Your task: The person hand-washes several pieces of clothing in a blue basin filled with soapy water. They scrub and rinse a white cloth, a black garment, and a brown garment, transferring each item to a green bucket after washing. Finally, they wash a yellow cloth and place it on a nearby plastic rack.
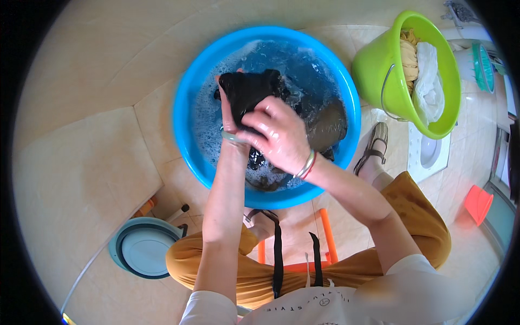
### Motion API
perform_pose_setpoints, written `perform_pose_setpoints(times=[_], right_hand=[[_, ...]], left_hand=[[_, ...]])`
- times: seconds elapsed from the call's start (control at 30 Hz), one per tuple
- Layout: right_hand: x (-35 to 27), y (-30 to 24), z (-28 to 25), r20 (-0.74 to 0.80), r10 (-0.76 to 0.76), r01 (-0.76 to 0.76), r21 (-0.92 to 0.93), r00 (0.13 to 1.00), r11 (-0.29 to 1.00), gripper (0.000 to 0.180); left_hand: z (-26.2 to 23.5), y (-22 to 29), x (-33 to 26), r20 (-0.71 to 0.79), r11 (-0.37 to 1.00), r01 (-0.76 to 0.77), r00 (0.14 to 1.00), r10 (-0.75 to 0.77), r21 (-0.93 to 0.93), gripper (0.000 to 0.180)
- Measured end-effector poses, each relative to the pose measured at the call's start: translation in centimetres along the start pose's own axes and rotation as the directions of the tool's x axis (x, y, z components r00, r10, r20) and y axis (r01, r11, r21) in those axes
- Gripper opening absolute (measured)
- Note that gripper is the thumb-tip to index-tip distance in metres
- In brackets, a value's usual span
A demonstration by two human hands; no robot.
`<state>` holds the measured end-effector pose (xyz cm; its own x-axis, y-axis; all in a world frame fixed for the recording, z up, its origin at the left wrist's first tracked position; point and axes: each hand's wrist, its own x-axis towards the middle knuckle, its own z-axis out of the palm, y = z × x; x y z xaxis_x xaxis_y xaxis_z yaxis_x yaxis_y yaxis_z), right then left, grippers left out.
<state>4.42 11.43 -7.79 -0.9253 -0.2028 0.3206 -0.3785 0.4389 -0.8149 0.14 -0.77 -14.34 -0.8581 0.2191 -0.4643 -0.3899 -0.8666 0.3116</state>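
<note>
Over a round blue basin (184, 146) of sudsy water, both my hands hold a wet black cloth garment (246, 95). My left hand (227, 116), with a pale green bangle at its wrist, grips the cloth from beneath and the left side; most of its fingers are hidden by the fabric. My right hand (284, 130), wet and wearing a metal bangle and a red cord, presses curled fingers on the cloth's lower right part. A brownish-grey cloth (327, 127) and other dark fabric lie in the water.
At the right leans a lime-green bucket (374, 81) holding yellowish cloth and a white plastic bag. A squat toilet (441, 154) is set in the floor beyond my foot, near a red-orange bin (479, 205). A grey-blue folding basin (124, 238) sits left of my knee, and an orange stool (328, 233) is beneath me.
</note>
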Motion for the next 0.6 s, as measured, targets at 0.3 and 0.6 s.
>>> perform_pose_setpoints(times=[0.3, 0.6], right_hand=[[-1.1, -0.7, 2.7, -0.047, -0.055, 0.049, -0.116, 0.997, 0.992, 0.029], [1.3, 1.4, 4.3, -0.187, 0.006, -0.033, -0.143, 0.982, 0.989, 0.021]], left_hand=[[-2.1, -2.5, -1.9, 0.13, 0.906, -0.097, 0.99, 0.047, 0.411, 0.053], [-3.4, -4.1, -1.4, -0.153, 1.0, -0.022, 0.988, 0.025, 0.02, 0.044]])
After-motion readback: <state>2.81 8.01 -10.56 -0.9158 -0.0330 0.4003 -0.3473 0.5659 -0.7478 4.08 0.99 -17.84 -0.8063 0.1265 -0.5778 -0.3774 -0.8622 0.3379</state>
